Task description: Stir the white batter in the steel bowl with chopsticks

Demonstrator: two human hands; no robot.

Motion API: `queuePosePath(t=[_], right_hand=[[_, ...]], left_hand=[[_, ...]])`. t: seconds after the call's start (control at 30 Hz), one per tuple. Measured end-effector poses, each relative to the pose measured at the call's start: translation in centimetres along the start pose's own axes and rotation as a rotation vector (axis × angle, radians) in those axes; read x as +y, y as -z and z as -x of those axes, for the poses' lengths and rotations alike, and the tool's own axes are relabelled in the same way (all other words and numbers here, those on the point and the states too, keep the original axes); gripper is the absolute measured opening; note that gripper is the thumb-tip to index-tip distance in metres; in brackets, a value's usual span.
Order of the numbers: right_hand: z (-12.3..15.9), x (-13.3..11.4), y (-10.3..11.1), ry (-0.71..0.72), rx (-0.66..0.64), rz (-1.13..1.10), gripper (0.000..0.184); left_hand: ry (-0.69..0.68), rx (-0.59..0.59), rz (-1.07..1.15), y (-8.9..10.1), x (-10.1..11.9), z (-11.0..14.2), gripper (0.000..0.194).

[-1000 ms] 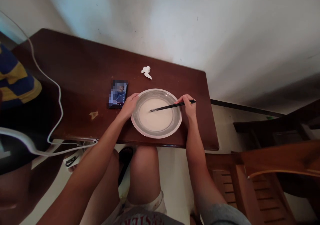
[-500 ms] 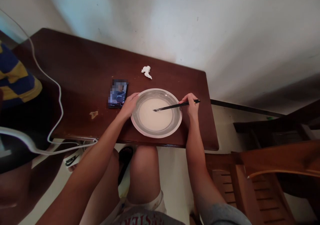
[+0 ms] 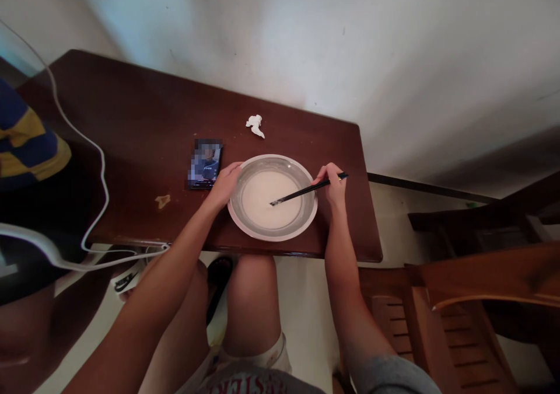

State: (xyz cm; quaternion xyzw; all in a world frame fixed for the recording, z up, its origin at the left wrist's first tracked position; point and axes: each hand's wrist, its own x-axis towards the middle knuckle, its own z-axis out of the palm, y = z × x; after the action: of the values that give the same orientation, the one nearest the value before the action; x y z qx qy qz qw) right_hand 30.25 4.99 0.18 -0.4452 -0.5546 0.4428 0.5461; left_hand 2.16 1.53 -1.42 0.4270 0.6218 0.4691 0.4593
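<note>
A metal bowl (image 3: 306,219) of white liquid sits near the front edge of a dark wooden table (image 3: 131,125). My left hand (image 3: 225,184) grips the bowl's left rim, fingers curled over it. My right hand (image 3: 331,187) is closed on a pair of black chopsticks (image 3: 306,189) at the bowl's right side. The chopstick tips dip into the white liquid near the bowl's middle.
A phone (image 3: 205,164) with a lit screen lies just left of the bowl. A crumpled white tissue (image 3: 255,125) lies behind it. A white cable (image 3: 102,166) runs across the table's left end. A wooden chair (image 3: 472,312) stands at the right. Another person's striped sleeve (image 3: 26,143) shows at the left.
The chopstick tips have swung from the left part of the liquid toward the middle and nearer me. My right hand tilted slightly. The left hand stayed on the rim.
</note>
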Motion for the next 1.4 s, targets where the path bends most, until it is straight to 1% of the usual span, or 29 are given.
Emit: queuePosePath(t=[0.07, 0.13, 0.17, 0.23, 0.3, 0.33, 0.37, 0.43, 0.5, 0.53, 0.57, 0.7, 0.73, 0.8, 0.9, 0.93, 0.97, 1.03, 1.1, 1.17, 1.2, 1.27, 1.33, 1.37, 1.4], right_hand=[[0.19, -0.14, -0.26, -0.024, -0.096, 0.016, 0.043], [0.31, -0.33, -0.47, -0.012, -0.147, 0.048, 0.040], [0.30, -0.38, -0.48, 0.006, -0.133, 0.065, 0.039], [0.16, -0.33, -0.27, 0.041, -0.043, 0.078, 0.040], [-0.02, -0.14, 0.05, 0.038, 0.041, 0.050, 0.043], [-0.07, -0.04, 0.15, 0.023, 0.049, 0.029, 0.044], [-0.08, 0.02, 0.17, 0.005, 0.030, 0.016, 0.045], [0.03, 0.01, -0.02, -0.019, -0.069, 0.021, 0.044], [0.19, -0.16, -0.34, -0.013, -0.169, 0.050, 0.041], [0.23, -0.26, -0.44, -0.001, -0.188, 0.067, 0.040], [0.22, -0.33, -0.46, 0.015, -0.176, 0.080, 0.039], [-0.05, -0.21, 0.13, 0.039, 0.024, 0.049, 0.042], [-0.09, -0.12, 0.28, 0.032, 0.043, 0.028, 0.043], [-0.06, 0.00, 0.35, 0.011, 0.006, 0.013, 0.045], [0.16, -0.07, -0.01, -0.013, -0.132, 0.044, 0.040], [0.21, -0.12, -0.12, -0.009, -0.156, 0.054, 0.037], [0.21, -0.16, -0.17, 0.003, -0.155, 0.059, 0.035], [0.11, -0.15, -0.06, 0.033, -0.084, 0.050, 0.035], [-0.03, -0.05, 0.20, 0.044, 0.010, 0.028, 0.039], [-0.04, 0.03, 0.31, 0.022, 0.033, 0.022, 0.042], [0.01, 0.03, 0.25, 0.005, 0.004, 0.026, 0.041], [0.18, -0.05, -0.05, -0.010, -0.107, 0.044, 0.033], [0.31, -0.19, -0.34, 0.012, -0.190, 0.063, 0.026], [0.33, -0.25, -0.39, 0.028, -0.188, 0.068, 0.025], [0.30, -0.28, -0.35, 0.040, -0.151, 0.071, 0.025]], left_hand=[[-0.013, -0.005, 0.002, 0.03, -0.01, 0.05, 0.038], [-0.016, -0.001, 0.001, 0.03, -0.02, 0.08, 0.038], [-0.012, 0.004, 0.003, 0.01, -0.03, 0.09, 0.039], [-0.004, 0.008, 0.010, -0.02, -0.05, 0.08, 0.040], [0.004, 0.008, 0.014, -0.03, -0.05, 0.08, 0.041], [0.007, 0.006, 0.012, -0.03, -0.04, 0.08, 0.041], [0.006, 0.001, 0.008, -0.01, -0.03, 0.10, 0.041], [0.001, -0.001, 0.000, 0.02, 0.00, 0.12, 0.040], [-0.010, 0.000, -0.003, 0.05, 0.02, 0.12, 0.039], [-0.012, 0.002, -0.003, 0.06, 0.03, 0.11, 0.039], [-0.013, 0.004, -0.003, 0.06, 0.03, 0.09, 0.039], [0.001, 0.013, -0.014, 0.06, 0.05, 0.01, 0.038], [0.003, 0.015, -0.014, 0.07, 0.04, -0.01, 0.037], [-0.001, 0.011, -0.012, 0.07, -0.03, -0.05, 0.036], [-0.012, 0.009, -0.006, 0.04, -0.20, -0.13, 0.036], [-0.010, 0.010, -0.003, 0.02, -0.25, -0.15, 0.036], [-0.009, 0.011, 0.001, 0.01, -0.28, -0.16, 0.037], [-0.009, 0.008, 0.004, 0.00, -0.30, -0.14, 0.039], [-0.018, 0.006, -0.001, 0.01, -0.25, -0.08, 0.040], [-0.018, 0.004, -0.006, 0.03, -0.20, -0.04, 0.041], [-0.015, 0.004, -0.007, 0.05, -0.19, -0.04, 0.041], [-0.013, 0.003, -0.002, 0.06, -0.20, -0.07, 0.041], [-0.021, 0.002, -0.002, 0.04, -0.23, -0.12, 0.040], [-0.026, 0.004, -0.004, 0.03, -0.24, -0.14, 0.040], [-0.028, 0.005, -0.007, 0.02, -0.24, -0.15, 0.040]])
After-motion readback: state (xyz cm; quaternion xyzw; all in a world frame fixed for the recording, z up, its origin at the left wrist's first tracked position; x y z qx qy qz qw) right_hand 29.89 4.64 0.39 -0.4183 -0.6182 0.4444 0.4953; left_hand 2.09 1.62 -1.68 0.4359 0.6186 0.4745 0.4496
